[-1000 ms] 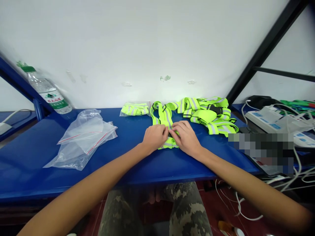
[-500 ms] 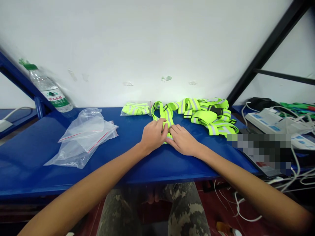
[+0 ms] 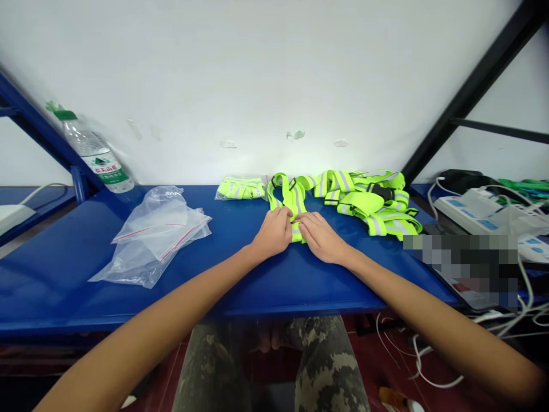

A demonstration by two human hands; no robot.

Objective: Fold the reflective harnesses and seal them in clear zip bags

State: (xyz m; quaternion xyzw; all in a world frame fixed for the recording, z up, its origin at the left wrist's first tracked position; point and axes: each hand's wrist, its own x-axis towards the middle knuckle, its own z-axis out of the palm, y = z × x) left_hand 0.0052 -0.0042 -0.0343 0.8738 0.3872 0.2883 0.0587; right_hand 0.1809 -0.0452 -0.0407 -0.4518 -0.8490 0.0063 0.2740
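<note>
A neon-yellow reflective strap (image 3: 295, 197) with grey stripes and black buckles lies folded in front of me, its far part forming a loop. My left hand (image 3: 275, 230) has curled fingers closed on its left edge. From the right, my right hand (image 3: 322, 237) grips the same folded section, fingertips close to those of the left. A short end of the strap shows between the hands; the part under the fingers is hidden. Further right, a heap of matching straps (image 3: 364, 200) joins or touches this one; I cannot tell which. Behind my left hand sits a clear bag (image 3: 241, 187) holding another folded yellow strap.
Clear zip bags (image 3: 150, 234) with red seals lie on the blue table (image 3: 240, 274) at left. A water bottle (image 3: 100, 154) leans by the wall. To the right are a blurred-out dark object (image 3: 467, 266), a white power strip (image 3: 467, 212) and tangled white cables.
The view has shifted slightly. My left fingers have curled down onto the strap, and my hands have drawn a little apart, leaving more of its near end visible.
</note>
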